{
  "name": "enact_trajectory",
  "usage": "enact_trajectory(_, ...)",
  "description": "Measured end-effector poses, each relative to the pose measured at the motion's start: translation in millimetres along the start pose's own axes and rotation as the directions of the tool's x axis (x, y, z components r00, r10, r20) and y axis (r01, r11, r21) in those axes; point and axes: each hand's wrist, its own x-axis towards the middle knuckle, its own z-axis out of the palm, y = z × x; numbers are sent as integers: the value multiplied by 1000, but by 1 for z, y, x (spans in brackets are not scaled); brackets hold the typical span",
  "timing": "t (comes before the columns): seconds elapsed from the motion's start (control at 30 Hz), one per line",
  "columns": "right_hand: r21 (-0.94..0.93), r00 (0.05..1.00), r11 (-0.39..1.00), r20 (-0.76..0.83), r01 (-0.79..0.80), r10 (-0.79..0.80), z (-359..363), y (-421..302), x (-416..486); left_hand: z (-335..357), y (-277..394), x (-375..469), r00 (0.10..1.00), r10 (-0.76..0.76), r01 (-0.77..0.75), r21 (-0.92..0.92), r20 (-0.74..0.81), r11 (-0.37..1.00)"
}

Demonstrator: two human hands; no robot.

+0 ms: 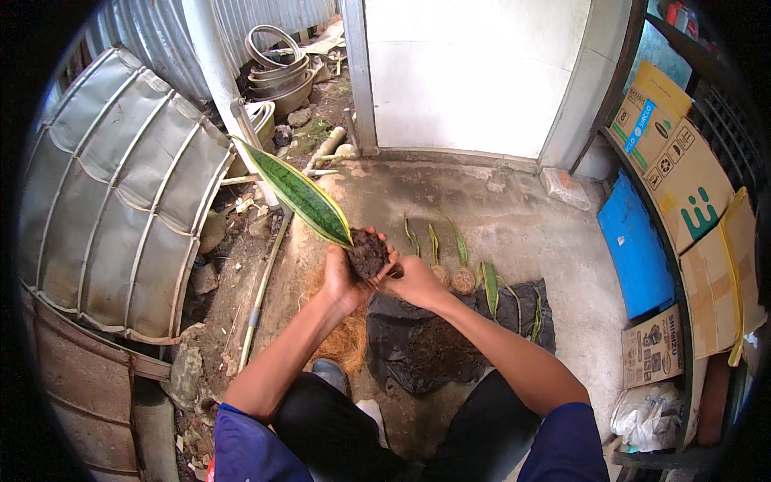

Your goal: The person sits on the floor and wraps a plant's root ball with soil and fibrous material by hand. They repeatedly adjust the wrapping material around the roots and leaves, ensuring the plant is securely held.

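A variegated snake plant leaf (301,196), green with yellow edges, rises up and left from a ball of dark soil (368,253). My left hand (343,283) cups that ball from below and behind, its fingertips showing along the far side. Against the ball's lower right side, my right hand (415,282) has its fingers bent in, close to the left fingers; what lies between them is hidden. Beneath my hands a black plastic sheet (391,349) carries loose dark soil (449,346). Tan coconut fibre (340,343) lies left of the sheet.
Two fibre-wrapped balls (464,281) with leaves sit beyond the sheet. Several loose snake plant leaves (490,289) lie on its right part. A pipe (259,295) runs along the left. Cardboard boxes (686,175) fill a rack on the right; a blue panel (635,247) leans there.
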Motion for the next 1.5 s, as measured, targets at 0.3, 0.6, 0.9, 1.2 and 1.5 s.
enact_trajectory(0.3,-178,909,947,-280,268,-310,-62,-41,-39,-1,-9,-3,983,-184,182,49,28,982)
enact_trajectory(0.6,-596,827,631,103,496,-552,-88,-61,-75,26,-29,0,915,-403,390,234,9,890)
enact_trajectory(0.9,-601,862,671,58,433,-504,-100,-53,-81,9,-44,13,825,-514,496,133,236,858)
enact_trajectory(1.2,-493,900,775,39,394,-433,-101,-56,-79,13,-45,11,812,-537,496,216,228,841)
enact_trajectory(1.5,-509,832,688,111,517,-543,-96,-45,-72,24,-44,6,855,-519,486,331,13,809)
